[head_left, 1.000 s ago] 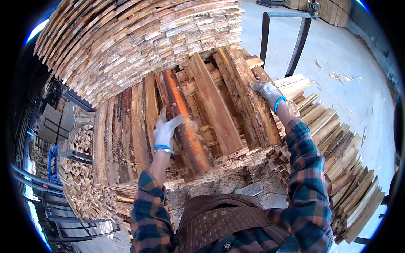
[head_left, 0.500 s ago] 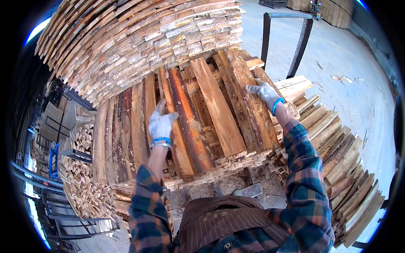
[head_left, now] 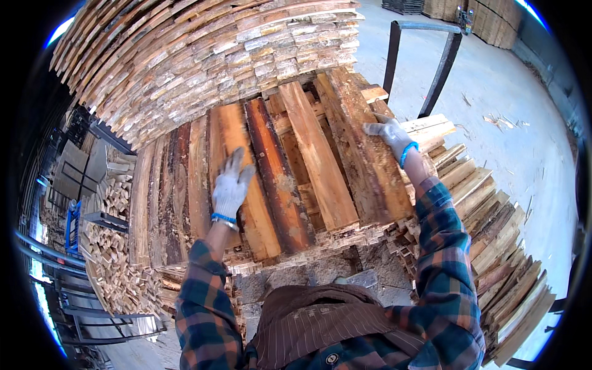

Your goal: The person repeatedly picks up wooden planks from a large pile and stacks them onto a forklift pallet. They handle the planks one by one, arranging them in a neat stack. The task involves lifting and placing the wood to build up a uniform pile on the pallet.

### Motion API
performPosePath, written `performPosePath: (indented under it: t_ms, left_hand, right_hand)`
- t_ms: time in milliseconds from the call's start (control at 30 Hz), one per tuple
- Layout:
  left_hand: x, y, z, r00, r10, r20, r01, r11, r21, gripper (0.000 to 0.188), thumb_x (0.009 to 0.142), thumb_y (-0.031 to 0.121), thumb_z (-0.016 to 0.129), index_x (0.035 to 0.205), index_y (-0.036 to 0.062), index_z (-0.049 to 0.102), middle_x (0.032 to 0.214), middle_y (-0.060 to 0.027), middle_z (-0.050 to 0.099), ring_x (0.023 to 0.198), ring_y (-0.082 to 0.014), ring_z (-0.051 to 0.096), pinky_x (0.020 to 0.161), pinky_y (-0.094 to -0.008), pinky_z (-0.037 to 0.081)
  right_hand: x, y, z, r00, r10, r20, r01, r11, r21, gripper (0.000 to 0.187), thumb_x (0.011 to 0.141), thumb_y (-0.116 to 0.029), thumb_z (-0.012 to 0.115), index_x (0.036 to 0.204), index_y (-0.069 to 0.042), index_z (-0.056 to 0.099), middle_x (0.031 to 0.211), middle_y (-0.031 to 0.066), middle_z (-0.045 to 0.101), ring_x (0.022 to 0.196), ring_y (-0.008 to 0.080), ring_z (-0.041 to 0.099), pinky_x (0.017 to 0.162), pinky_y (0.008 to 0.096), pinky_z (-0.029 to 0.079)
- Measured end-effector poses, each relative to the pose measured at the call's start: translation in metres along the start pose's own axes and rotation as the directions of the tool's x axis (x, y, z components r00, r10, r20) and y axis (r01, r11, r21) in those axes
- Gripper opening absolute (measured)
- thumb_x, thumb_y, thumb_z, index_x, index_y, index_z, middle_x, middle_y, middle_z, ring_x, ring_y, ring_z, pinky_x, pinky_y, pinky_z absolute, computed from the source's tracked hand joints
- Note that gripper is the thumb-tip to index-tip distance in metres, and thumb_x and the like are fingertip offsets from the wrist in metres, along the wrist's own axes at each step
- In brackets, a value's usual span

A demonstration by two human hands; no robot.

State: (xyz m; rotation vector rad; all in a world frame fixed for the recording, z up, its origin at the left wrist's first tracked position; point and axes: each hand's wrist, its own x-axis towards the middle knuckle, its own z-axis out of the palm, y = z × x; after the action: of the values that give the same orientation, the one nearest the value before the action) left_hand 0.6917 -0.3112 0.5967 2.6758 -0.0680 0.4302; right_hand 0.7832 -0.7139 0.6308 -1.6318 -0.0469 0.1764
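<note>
Both of my hands wear pale knitted gloves with blue cuffs, over a layer of rough wooden boards laid side by side. My left hand (head_left: 230, 190) lies with fingers stretched on a light orange-brown board (head_left: 258, 213). Beside that board is a darker, reddish board (head_left: 279, 179) with bark patches. Farther right, a smooth tan board (head_left: 317, 157) lies with gaps on both sides. My right hand (head_left: 392, 137) grips the right edge of a wide bark-covered board (head_left: 361, 145), thumb on top; its other fingers are partly hidden. That board's near end is blurred.
A tall stack of boards (head_left: 216, 61) rises behind the layer. Loose boards (head_left: 493, 234) fan out along the right, near a dark metal frame (head_left: 425, 26). Small wood pieces (head_left: 117, 271) are heaped at the left. A flat-bladed tool (head_left: 362, 279) lies near my apron.
The light board under my left hand has gone from narrow and tilted to lying broad and flat, farther left. The near end of the bark-covered board has shifted slightly right with my right hand.
</note>
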Motion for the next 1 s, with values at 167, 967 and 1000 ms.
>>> performPosePath:
  t_ms: [167, 967, 1000]
  left_hand:
    - [0.010, -0.011, -0.017, 0.985, 0.060, 0.161, -0.096, 0.969, 0.228, 0.050, 0.093, 0.044, 0.049, 0.135, 0.0168, 0.049, 0.138, -0.0130, 0.050, 0.127, -0.0324, 0.047, 0.102, -0.0431, 0.044]
    - [-0.053, -0.082, -0.054, 0.984, -0.176, 0.010, 0.164, 0.934, 0.317, 0.075, 0.091, 0.063, 0.038, 0.142, 0.0066, 0.036, 0.142, -0.0228, 0.039, 0.132, -0.0448, 0.033, 0.108, -0.0493, 0.033]
    - [-0.057, -0.082, -0.060, 0.984, -0.180, 0.013, 0.162, 0.916, 0.368, 0.076, 0.089, 0.063, 0.043, 0.141, 0.0080, 0.038, 0.143, -0.0204, 0.040, 0.132, -0.0436, 0.035, 0.107, -0.0469, 0.035]
  right_hand:
    - [0.023, 0.015, -0.043, 1.000, -0.018, 0.007, 0.019, 0.993, -0.117, 0.061, 0.081, -0.024, 0.072, 0.128, 0.009, 0.051, 0.105, 0.0149, 0.067, 0.085, 0.0195, 0.066, 0.077, 0.0296, 0.052]
    - [0.034, -0.008, 0.058, 0.987, -0.148, -0.064, 0.014, 0.475, -0.880, 0.080, 0.082, -0.046, 0.066, 0.141, 0.000, 0.036, 0.116, 0.0257, 0.061, 0.101, 0.0353, 0.064, 0.089, 0.0396, 0.048]
    - [0.028, -0.026, 0.072, 0.998, -0.027, -0.057, -0.045, 0.332, -0.942, 0.097, 0.078, -0.056, 0.066, 0.147, -0.004, 0.023, 0.127, 0.0314, 0.051, 0.108, 0.0418, 0.059, 0.094, 0.0434, 0.046]
